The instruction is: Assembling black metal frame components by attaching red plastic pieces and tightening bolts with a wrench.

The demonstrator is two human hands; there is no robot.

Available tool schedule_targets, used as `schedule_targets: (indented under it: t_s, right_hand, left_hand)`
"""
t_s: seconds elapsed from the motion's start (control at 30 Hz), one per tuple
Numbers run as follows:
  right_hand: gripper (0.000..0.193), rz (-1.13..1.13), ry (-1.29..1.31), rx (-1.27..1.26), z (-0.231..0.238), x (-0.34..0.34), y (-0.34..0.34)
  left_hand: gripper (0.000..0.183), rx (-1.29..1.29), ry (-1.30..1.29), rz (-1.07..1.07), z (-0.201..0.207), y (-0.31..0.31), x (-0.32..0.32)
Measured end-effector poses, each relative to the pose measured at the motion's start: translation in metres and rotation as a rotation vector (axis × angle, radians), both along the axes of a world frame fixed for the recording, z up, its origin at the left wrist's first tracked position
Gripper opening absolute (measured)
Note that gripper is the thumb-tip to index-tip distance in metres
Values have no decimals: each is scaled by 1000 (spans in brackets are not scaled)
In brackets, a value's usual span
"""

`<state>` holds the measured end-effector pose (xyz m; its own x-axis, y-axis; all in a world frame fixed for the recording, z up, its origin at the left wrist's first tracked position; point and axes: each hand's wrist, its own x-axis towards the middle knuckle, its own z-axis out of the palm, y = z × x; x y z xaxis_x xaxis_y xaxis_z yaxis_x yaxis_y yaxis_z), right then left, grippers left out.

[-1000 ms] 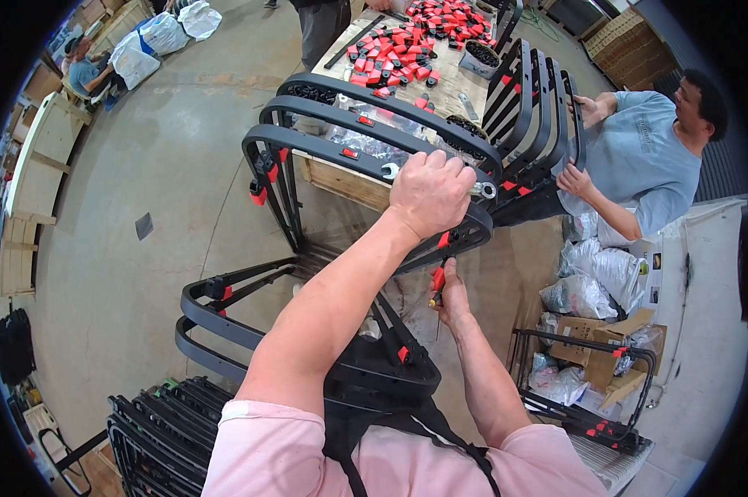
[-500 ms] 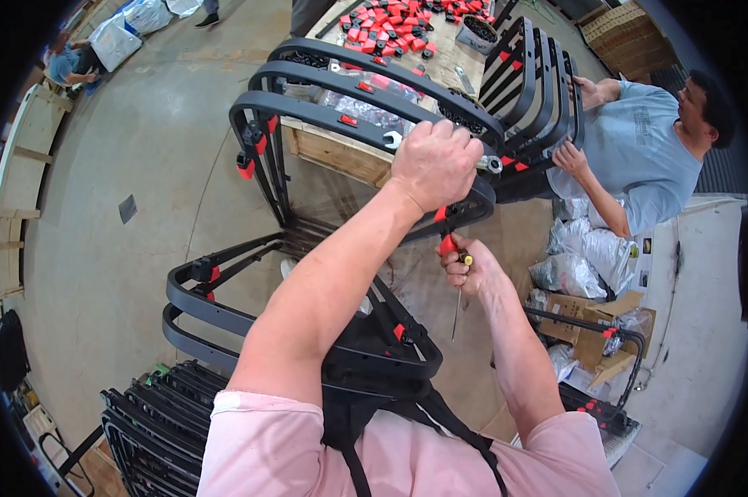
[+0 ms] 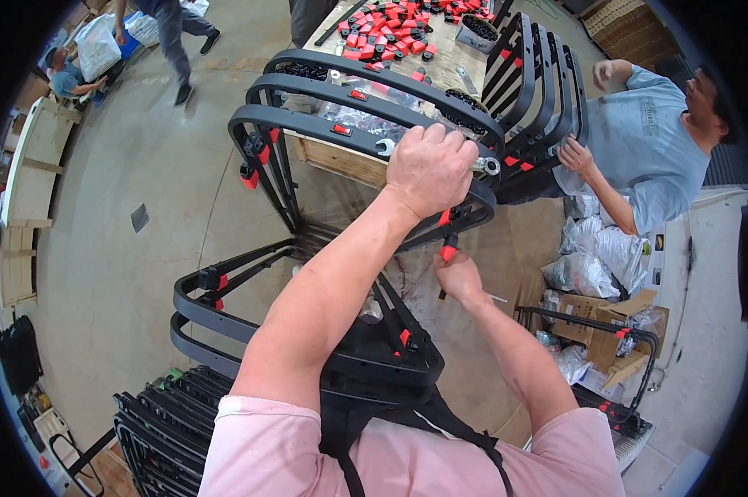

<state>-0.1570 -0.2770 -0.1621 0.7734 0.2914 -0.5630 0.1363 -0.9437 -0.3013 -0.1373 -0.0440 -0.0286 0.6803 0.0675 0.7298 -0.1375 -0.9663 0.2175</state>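
My left hand is closed around a wrench; its jaw end and its ring end stick out on either side of the fist. The fist rests by the top bars of black tubular frames, which carry red parts. Below it, my right hand is closed at a red-and-black clip on the lower side of a frame. A screwdriver is also held in that hand, its dark handle end and thin shaft showing on opposite sides. The fingertips are partly hidden.
A wooden table ahead bears many red-and-black pieces and tubs of small black parts. A co-worker at the right touches more frames. Another frame stands close before me, with stacked frames at lower left.
My right hand has turned over and moved slightly down, swinging the screwdriver round. My left hand stays almost in place. The co-worker's far hand has lifted off the frames; a walking person has come in.
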Motion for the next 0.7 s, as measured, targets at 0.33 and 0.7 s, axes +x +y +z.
schedule_targets:
  t_s: [0.33, 0.7]
  right_hand:
    - [73, -134, -228, 77, -35, -35, 11]
    - [84, -183, -383, 321, -99, -22, 7]
  left_hand:
    - [15, -10, 46, -31, 5, 3, -1]
    - [16, -6, 80, -42, 3, 1, -3]
